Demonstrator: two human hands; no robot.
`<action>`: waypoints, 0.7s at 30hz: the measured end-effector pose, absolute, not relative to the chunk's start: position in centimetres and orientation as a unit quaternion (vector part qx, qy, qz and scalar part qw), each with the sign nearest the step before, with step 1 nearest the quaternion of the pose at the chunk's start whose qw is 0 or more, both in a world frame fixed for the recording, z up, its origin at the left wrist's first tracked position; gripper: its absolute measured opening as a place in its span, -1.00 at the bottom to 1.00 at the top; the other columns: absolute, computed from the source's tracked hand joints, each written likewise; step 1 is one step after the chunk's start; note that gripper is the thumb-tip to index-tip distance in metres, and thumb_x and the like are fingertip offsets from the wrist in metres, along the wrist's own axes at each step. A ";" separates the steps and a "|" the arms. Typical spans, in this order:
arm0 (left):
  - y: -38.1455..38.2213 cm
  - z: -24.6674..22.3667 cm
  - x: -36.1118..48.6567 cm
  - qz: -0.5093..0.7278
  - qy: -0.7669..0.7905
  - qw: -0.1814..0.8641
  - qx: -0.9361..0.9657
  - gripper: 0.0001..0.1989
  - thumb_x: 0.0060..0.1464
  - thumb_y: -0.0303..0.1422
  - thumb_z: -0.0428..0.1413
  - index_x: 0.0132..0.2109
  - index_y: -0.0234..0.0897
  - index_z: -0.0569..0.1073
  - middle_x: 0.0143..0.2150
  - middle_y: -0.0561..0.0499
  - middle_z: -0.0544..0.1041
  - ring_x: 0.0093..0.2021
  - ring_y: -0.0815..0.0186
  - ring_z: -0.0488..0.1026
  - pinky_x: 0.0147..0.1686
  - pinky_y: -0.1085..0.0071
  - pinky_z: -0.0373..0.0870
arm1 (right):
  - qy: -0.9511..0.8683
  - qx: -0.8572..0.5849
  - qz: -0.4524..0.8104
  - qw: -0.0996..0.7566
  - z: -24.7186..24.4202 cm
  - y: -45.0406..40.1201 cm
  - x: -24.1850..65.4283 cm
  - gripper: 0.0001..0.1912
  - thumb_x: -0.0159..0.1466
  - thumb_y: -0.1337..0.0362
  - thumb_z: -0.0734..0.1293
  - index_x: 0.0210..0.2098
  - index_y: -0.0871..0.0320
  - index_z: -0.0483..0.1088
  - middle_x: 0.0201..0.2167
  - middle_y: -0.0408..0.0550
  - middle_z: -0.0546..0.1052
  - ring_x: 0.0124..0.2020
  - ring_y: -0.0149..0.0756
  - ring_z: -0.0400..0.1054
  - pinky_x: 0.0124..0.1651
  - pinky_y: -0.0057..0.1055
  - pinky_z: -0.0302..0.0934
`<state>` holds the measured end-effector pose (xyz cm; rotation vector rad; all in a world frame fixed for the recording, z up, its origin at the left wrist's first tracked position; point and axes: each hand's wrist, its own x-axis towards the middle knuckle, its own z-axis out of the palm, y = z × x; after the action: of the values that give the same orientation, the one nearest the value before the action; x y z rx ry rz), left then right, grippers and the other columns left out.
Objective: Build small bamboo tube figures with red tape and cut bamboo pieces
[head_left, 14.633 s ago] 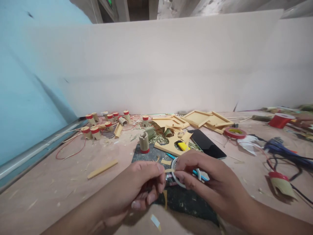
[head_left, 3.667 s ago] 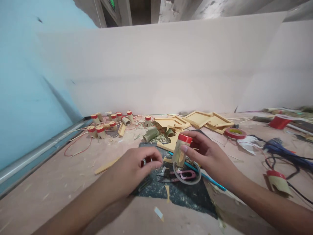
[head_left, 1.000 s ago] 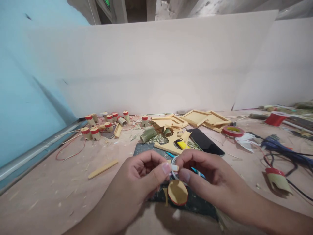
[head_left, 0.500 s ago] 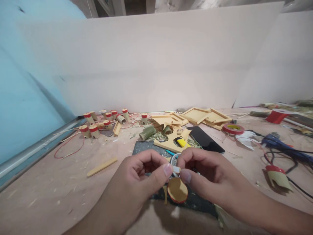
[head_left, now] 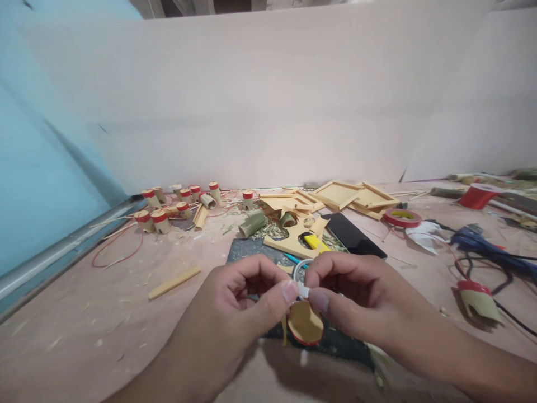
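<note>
Near the centre, my left hand (head_left: 255, 299) pinches a small white piece (head_left: 304, 291) between thumb and forefinger. My right hand (head_left: 356, 291) closes its thumb and forefinger on the right end of that same piece. Behind the fingertips shows part of a white ring (head_left: 300, 270). Just below them lies a round tan disc (head_left: 306, 323) with a red edge, on a dark mat (head_left: 346, 342). A yellow-handled tool (head_left: 314, 243) and a blue pen (head_left: 295, 259) lie behind my hands.
Several red-topped bamboo pieces (head_left: 160, 221) stand at the back left. A flat wooden stick (head_left: 174, 282) lies nearer. Beyond the mat are wooden frames (head_left: 338, 195) and a black phone (head_left: 354, 237). Red tape (head_left: 401, 218), blue cable (head_left: 490, 246) and a bamboo piece (head_left: 479, 304) are right.
The view has shifted slightly, so the table items sit a little higher. Both hands keep their pinch, and the white piece shows slightly less between the fingertips.
</note>
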<state>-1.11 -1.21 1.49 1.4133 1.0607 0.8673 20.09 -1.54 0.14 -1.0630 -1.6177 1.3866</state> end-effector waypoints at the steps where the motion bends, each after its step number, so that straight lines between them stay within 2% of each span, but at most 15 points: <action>1: -1.2 1.5 -1.1 0.366 0.448 0.553 0.599 -0.81 0.15 -0.26 0.39 -0.35 -0.23 0.60 -0.53 0.20 0.40 -0.51 0.45 0.18 -0.52 0.59 0.16 | -0.630 -0.414 0.542 0.372 0.1 -1.5 20.1 -0.90 0.35 0.24 0.46 -0.30 0.11 0.54 -0.41 -0.18 0.55 -0.37 -0.35 0.34 -0.31 -0.45 0.22; 7: -1.0 1.1 -1.2 0.352 0.465 0.536 0.611 -0.80 0.21 -0.20 0.35 -0.29 -0.20 0.60 -0.51 0.20 0.38 -0.52 0.45 0.17 -0.51 0.58 0.18 | -0.616 -0.403 0.561 0.378 -0.2 -1.2 20.1 -0.91 0.33 0.25 0.49 -0.30 0.11 0.56 -0.40 -0.19 0.59 -0.38 -0.38 0.37 -0.30 -0.49 0.28; 11: -1.1 0.8 -0.9 0.361 0.465 0.507 0.630 -0.80 0.26 -0.17 0.30 -0.24 -0.19 0.59 -0.45 0.17 0.43 -0.46 0.43 0.29 -0.47 0.60 0.27 | -0.612 -0.394 0.566 0.388 -0.4 -1.2 20.1 -0.89 0.35 0.23 0.49 -0.29 0.11 0.57 -0.40 -0.19 0.59 -0.38 -0.39 0.38 -0.30 -0.50 0.30; 15: -1.5 0.6 -0.8 0.419 0.469 0.410 0.660 -0.86 0.26 -0.19 0.32 -0.17 -0.09 0.55 -0.35 0.18 0.51 -0.40 0.40 0.44 -0.46 0.60 0.36 | -0.607 -0.401 0.562 0.393 -0.2 -1.3 20.0 -0.88 0.33 0.23 0.50 -0.31 0.12 0.56 -0.42 -0.20 0.56 -0.39 -0.40 0.36 -0.32 -0.51 0.28; 17: -1.6 0.6 -0.9 0.412 0.465 0.348 0.702 -0.91 0.29 -0.25 0.30 -0.22 -0.07 0.57 -0.35 0.19 0.56 -0.41 0.41 0.48 -0.45 0.59 0.36 | -0.606 -0.408 0.558 0.394 -0.1 -1.3 19.9 -0.89 0.32 0.23 0.49 -0.31 0.11 0.57 -0.41 -0.19 0.57 -0.38 -0.38 0.37 -0.30 -0.50 0.29; 21: -1.6 0.5 -1.3 0.384 0.449 0.262 0.763 -0.88 0.33 -0.33 0.26 -0.23 -0.03 0.64 -0.33 0.22 0.65 -0.43 0.43 0.50 -0.41 0.55 0.38 | -0.618 -0.417 0.536 0.397 -0.1 -1.3 19.9 -0.87 0.37 0.19 0.46 -0.28 0.09 0.59 -0.38 -0.16 0.60 -0.35 -0.34 0.40 -0.28 -0.46 0.31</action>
<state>-1.27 -1.62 0.51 2.0650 1.2164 1.0385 19.91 -1.33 -0.15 -1.0571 -1.5652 1.3567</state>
